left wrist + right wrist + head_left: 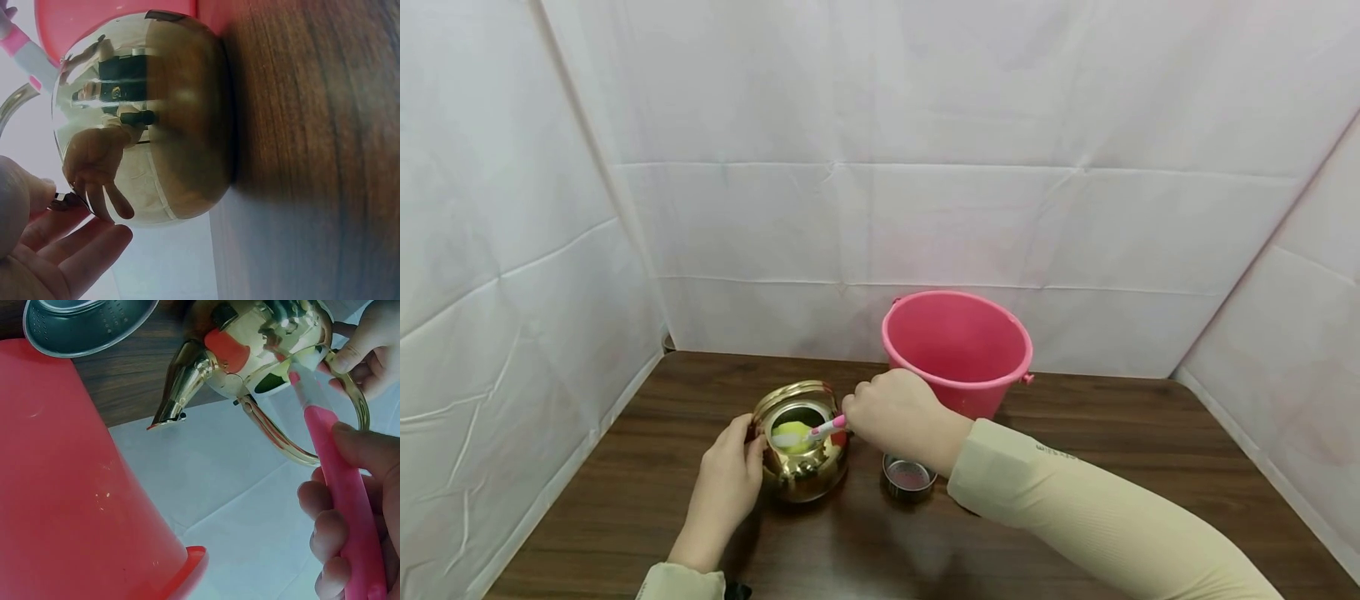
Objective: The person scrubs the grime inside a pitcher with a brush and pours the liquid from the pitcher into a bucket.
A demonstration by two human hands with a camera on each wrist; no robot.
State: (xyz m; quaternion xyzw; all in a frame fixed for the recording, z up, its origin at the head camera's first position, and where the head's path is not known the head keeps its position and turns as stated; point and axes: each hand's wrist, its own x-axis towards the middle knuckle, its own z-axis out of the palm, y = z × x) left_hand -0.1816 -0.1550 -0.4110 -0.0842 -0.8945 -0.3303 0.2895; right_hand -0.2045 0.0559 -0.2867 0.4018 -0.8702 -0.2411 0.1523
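A shiny gold kettle [805, 479] stands on the table with its round mouth uncovered. My left hand [730, 467] is at its left side, where thumb and forefinger pinch the base of the kettle's hooped handle [357, 400]. My right hand [898, 417] grips the pink handle of a cleaning brush [340, 481] from the kettle's right. The brush reaches down to the left, with its white neck at the kettle mouth. A yellow-green part [795, 435] shows in the mouth. The kettle's spout [181, 384] points towards the bucket in the right wrist view.
A pink bucket [958, 342] stands behind my right hand, its mouth facing up. A small round metal strainer [909, 477] with perforated walls sits right of the kettle, partly under my right wrist. White cloth walls [865, 225] enclose the wooden table [1075, 500].
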